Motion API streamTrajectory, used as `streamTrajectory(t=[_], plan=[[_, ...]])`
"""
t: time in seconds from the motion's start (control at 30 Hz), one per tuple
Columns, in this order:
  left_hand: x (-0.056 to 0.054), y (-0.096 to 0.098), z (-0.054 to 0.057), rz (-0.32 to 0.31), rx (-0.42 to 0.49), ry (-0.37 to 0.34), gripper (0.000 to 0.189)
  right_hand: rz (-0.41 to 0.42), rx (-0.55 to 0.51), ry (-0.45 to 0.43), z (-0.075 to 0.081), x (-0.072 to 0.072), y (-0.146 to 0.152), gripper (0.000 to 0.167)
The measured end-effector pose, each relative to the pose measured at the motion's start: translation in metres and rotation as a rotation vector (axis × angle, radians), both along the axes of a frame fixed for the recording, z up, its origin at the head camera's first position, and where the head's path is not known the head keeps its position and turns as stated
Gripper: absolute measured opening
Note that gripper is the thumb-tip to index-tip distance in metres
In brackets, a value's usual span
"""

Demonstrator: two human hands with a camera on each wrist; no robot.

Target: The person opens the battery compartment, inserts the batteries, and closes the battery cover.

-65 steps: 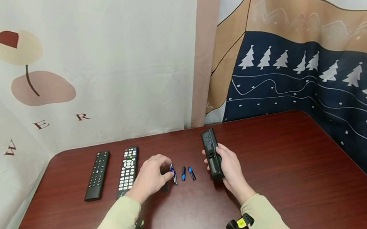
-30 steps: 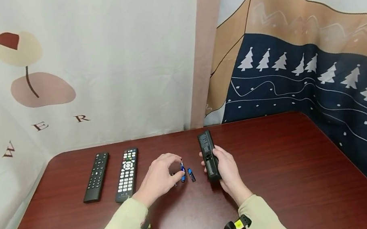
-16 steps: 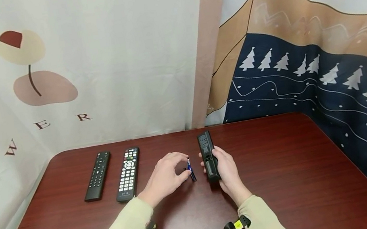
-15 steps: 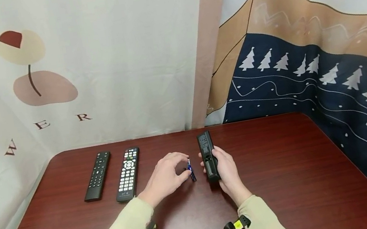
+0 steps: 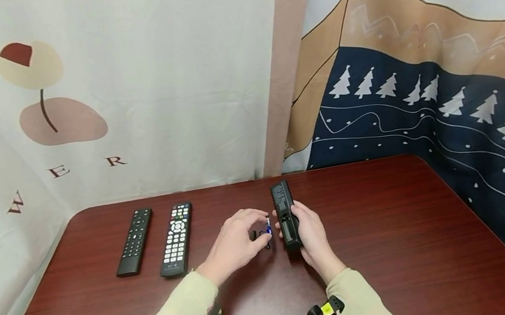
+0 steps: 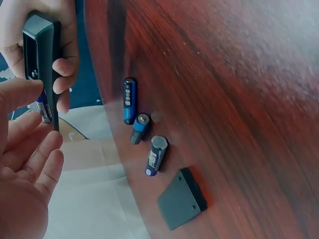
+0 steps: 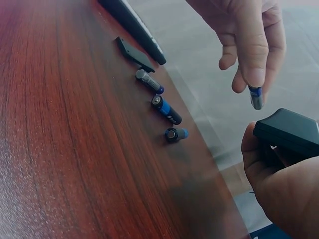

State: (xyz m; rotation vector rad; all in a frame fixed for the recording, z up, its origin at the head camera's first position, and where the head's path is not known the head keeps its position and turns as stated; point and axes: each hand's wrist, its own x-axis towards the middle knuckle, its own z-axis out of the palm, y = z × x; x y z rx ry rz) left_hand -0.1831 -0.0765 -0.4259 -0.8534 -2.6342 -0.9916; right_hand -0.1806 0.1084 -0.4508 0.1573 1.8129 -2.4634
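Note:
My left hand (image 5: pixel 234 240) pinches a blue and silver battery (image 7: pixel 256 98) between thumb and fingertips, just left of a black remote control (image 5: pixel 283 203). That remote lies in my right hand (image 5: pixel 313 231), its labelled back turned up and its battery bay uncovered. In the right wrist view, a small gap shows between the battery and the remote's end. On the table below are a dark blue battery (image 6: pixel 129 101), a blue and black battery (image 6: pixel 140 129) and a silver and blue battery (image 6: pixel 156 156). A small black battery cover (image 6: pixel 180 201) lies beside them.
Two more remotes rest at the table's left: a slim black remote (image 5: pixel 134 242) and a black remote with white buttons (image 5: pixel 176 240). The dark red table (image 5: pixel 399 244) ends at its back edge against printed curtains (image 5: pixel 173 109).
My left hand has moved right across the table, carrying the pinched battery from over the row of batteries to beside the remote. The right hand and its remote have hardly shifted.

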Motion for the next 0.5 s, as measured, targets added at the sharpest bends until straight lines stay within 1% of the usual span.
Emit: streamTrajectory(t=[0.1, 0.3, 0.5], plan=[[0.001, 0.003, 0.001, -0.008, 0.011, 0.009, 0.025, -0.001, -0.003, -0.005, -0.001, 0.0, 0.0, 0.044], [0.003, 0.009, 0.002, -0.035, 0.029, 0.03, 0.024, -0.032, 0.002, -0.017, -0.001, -0.001, -0.002, 0.046], [0.006, 0.013, 0.005, -0.044, 0.038, 0.036, 0.023, -0.057, 0.023, -0.032, -0.001, -0.001, -0.003, 0.05]])
